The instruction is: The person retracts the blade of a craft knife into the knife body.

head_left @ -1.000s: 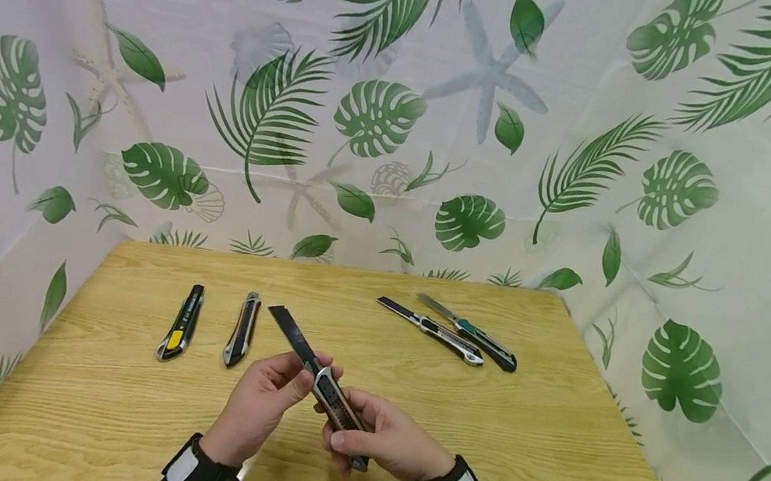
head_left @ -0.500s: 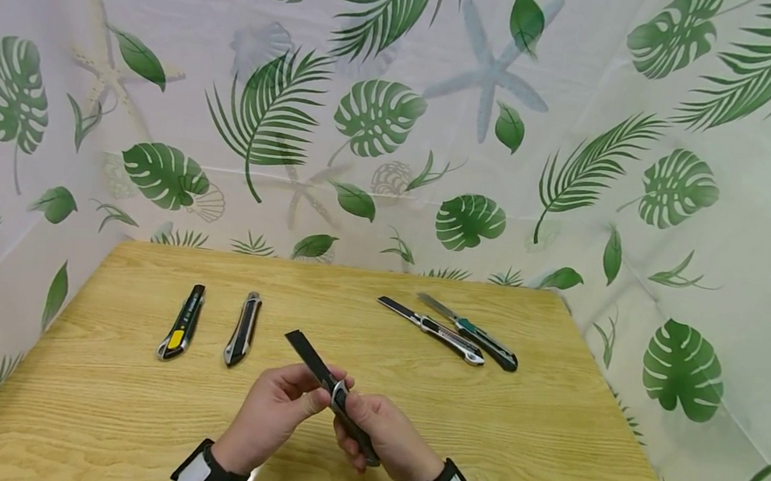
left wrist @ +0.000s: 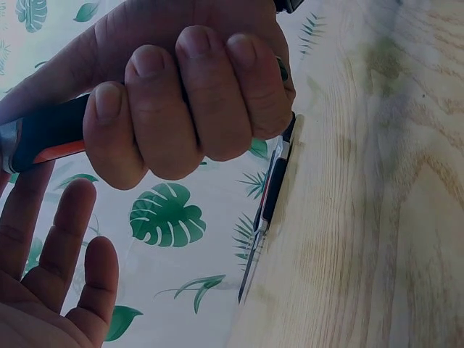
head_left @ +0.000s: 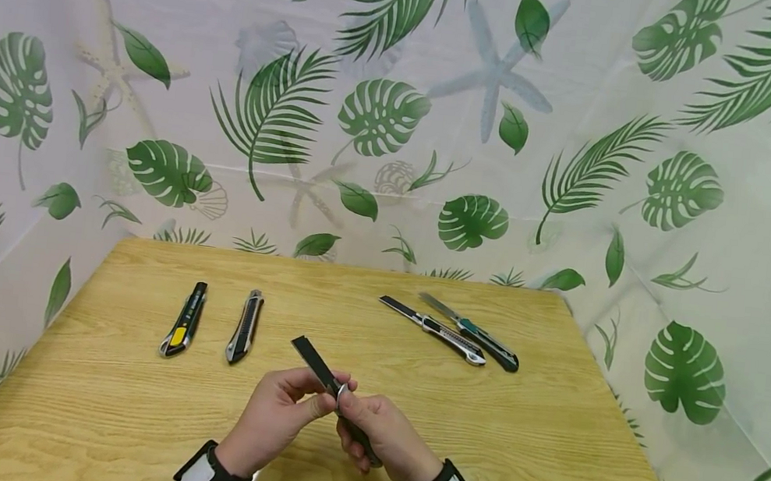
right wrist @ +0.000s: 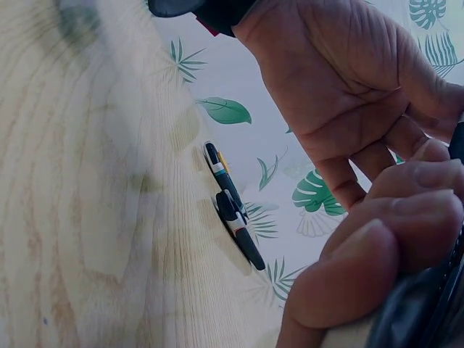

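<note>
A utility knife (head_left: 313, 360), its dark blade extended, is held above the table with the blade toward the upper left in the head view. My left hand (head_left: 277, 416) pinches it between thumb and fingers at the front of the handle. Fingers of my right hand (head_left: 396, 436) curl round the handle, its thumb lying near the handle's front end. A dark handle (left wrist: 58, 130) with an orange strip shows beside the curled right fingers (left wrist: 163, 116) in the left wrist view. Most of the handle is hidden by the hands.
On the wooden table (head_left: 92, 413) lie a black-and-yellow utility knife (head_left: 183, 321) and a silver-and-black one (head_left: 245, 328) at left. At the back right are a silver knife (head_left: 434, 330) and a green-and-black knife (head_left: 477, 336), blades extended. Leaf-patterned cloth (head_left: 394, 155) surrounds the table.
Both hands have shifted slightly right with the knife. The right thumb has moved from the lower handle up to its front end. The knives on the table have stayed put.
</note>
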Available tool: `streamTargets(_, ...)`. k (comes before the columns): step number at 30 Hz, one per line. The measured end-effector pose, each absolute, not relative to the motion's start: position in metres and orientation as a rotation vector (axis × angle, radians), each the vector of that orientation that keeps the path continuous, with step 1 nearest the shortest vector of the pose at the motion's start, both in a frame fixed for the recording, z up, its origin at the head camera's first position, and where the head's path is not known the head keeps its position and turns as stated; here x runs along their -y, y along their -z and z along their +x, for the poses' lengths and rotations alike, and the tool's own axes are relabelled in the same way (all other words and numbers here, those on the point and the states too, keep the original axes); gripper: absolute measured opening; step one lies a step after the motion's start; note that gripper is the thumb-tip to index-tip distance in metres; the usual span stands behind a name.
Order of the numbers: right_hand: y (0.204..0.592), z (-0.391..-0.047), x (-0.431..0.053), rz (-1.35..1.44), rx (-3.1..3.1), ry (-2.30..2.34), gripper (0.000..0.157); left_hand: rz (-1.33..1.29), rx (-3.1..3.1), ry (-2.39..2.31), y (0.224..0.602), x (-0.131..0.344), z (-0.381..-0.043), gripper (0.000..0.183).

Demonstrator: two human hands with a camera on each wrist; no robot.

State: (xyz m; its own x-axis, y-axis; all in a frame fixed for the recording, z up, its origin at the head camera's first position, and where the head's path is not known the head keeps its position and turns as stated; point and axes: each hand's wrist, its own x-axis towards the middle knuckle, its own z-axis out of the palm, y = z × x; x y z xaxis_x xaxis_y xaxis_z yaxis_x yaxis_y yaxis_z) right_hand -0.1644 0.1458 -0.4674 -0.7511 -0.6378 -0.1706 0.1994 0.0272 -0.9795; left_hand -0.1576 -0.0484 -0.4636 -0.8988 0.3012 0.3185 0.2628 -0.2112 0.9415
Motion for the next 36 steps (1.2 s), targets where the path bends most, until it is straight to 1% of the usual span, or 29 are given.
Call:
streamTargets(5, 0.4666, -0.1643, -0.1459, -0.431, -1.726, 1.767, 0.062, 0.694, -1.943, -2.328, 0.4637, 0.0488, -0.1565, 0.026)
streamTargets(8, 0.4668, -0.1646, -0.1462, -0.424, -1.728, 1.763, 0.06, 0.704, -1.921, -2.346, 0.4633, 0.0488, -0.156, 0.027)
streamTargets(11, 0.4668, -0.1648, -0.1462, -0.423, -1.73, 1.763, 0.061, 0.705, -1.908, -2.36, 0.4628, 0.049, -0.1553, 0.027)
streamTargets(16, 0.4665, -0.1653, -0.1465, -0.418, -1.742, 1.754, 0.069, 0.692, -1.885, -2.376, 0.4623, 0.0489, -0.1547, 0.027)
streamTargets(20, 0.4659, -0.1649, -0.1464, -0.419, -1.748, 1.748, 0.071, 0.682, -1.876, -2.377, 0.4629, 0.0493, -0.1548, 0.027)
streamTargets(29, 0.4663, -0.1643, -0.1453, -0.463, -1.742, 1.769, 0.069, 0.654, -1.848, -2.388, 0.4631, 0.0513, -0.1547, 0.028)
streamTargets(36, 0.467, -0.1646, -0.1454, -0.495, -1.728, 1.775, 0.067, 0.684, -1.795, -2.429, 0.4638, 0.0524, -0.1558, 0.029)
